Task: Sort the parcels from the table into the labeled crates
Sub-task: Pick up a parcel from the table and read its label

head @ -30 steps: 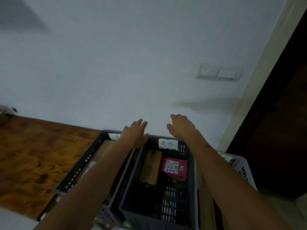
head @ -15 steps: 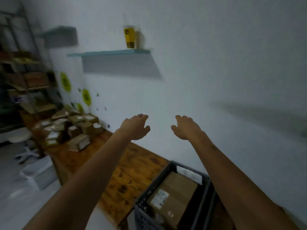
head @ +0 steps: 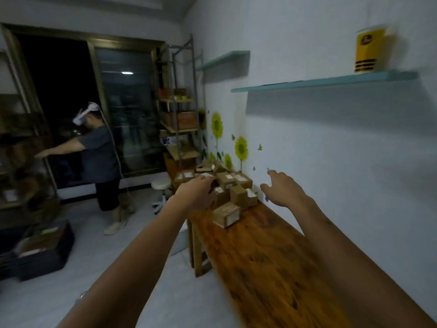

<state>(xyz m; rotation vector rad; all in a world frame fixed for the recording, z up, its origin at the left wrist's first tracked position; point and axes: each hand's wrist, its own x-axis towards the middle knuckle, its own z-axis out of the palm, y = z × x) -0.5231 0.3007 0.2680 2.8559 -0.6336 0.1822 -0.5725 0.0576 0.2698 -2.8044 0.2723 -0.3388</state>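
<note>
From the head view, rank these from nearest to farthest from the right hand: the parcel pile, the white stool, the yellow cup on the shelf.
1. Parcel pile, just left of the right hand, on the table.
2. White stool, farther left, on the floor.
3. Yellow cup, high up on the shelf.

Bare table (head: pixel 267 252) lies open beneath both forearms. Ahead of the left hand (head: pixel 197 194), parcels (head: pixel 233 190) block the far end. The wall (head: pixel 354 162) closes in just beside the right hand (head: pixel 282 189).
</note>
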